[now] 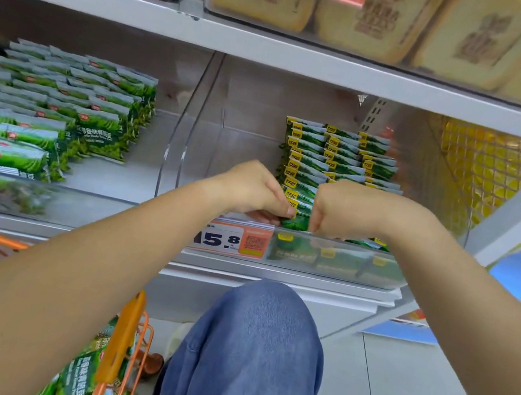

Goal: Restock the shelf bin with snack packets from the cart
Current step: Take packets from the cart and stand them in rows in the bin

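Both hands positioned at frame centre, inside the front of the clear shelf bin (338,263). Left hand (253,189) curled, thumb and fingers pinching the front snack packets (297,217) of the left-most row. Right hand (344,208) curled as well, fingertips down on the same packets; whether gripping or only pressing could not be told.

Task progress, as judged: partly done. Three rows of yellow-labelled packets (339,155) stood upright from 12 o'clock back toward the hands, filling the right half of the bin. Left half of the bin, at 10 o'clock of the hands, bare. Further green packets (82,371) seen in the orange cart (122,340) at 7 o'clock, not yet shelved. Neighbouring bin (42,200) at 9 o'clock stocked with a different green packet. Price tag (231,239) fixed at 6 o'clock of the hands.
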Demonstrator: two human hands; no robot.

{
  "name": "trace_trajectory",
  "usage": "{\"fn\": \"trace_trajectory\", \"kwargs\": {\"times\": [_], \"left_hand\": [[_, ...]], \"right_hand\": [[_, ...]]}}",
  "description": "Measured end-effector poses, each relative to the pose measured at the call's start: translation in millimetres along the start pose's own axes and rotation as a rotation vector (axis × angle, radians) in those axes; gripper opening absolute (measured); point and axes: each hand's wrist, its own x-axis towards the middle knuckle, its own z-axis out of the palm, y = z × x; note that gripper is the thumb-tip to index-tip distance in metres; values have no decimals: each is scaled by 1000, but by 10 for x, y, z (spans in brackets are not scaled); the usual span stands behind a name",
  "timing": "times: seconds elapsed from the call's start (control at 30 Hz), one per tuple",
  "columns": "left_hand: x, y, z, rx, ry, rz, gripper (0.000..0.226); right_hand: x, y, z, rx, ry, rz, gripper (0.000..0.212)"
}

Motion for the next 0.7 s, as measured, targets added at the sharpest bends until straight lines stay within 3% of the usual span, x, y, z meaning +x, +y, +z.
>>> {"fn": "trace_trajectory", "kwargs": {"times": [0.1, 0.2, 0.3, 0.4, 0.5, 0.57, 0.63, 0.7], "left_hand": [[24, 22, -14, -28, 120, 13, 21], [18, 35, -92, -22, 267, -13, 32], [-54, 39, -108, 97, 145, -150, 41], [-135, 120, -59, 90, 8, -251, 65], [-211, 296, 16, -159, -90, -287, 72], [-211, 362, 48, -316, -129, -323, 69], [-183, 377, 59, -441, -163, -331, 65], [-139, 367, 70, -476, -178, -359, 59]], "right_hand": [[57, -62, -16, -51, -106, 5, 25], [-88, 40, -81, 164, -119, -24, 42], [-310, 166, -110, 489, -85, -32, 30], [-336, 110, -1, 471, 82, -82, 44], [-321, 22, 154, 332, 154, -46, 54], [-344, 74, 197, 518, 267, -19, 49], [-326, 215, 275, 572, 557, 64, 50], [-284, 300, 389, 460, 821, 167, 51]]}}
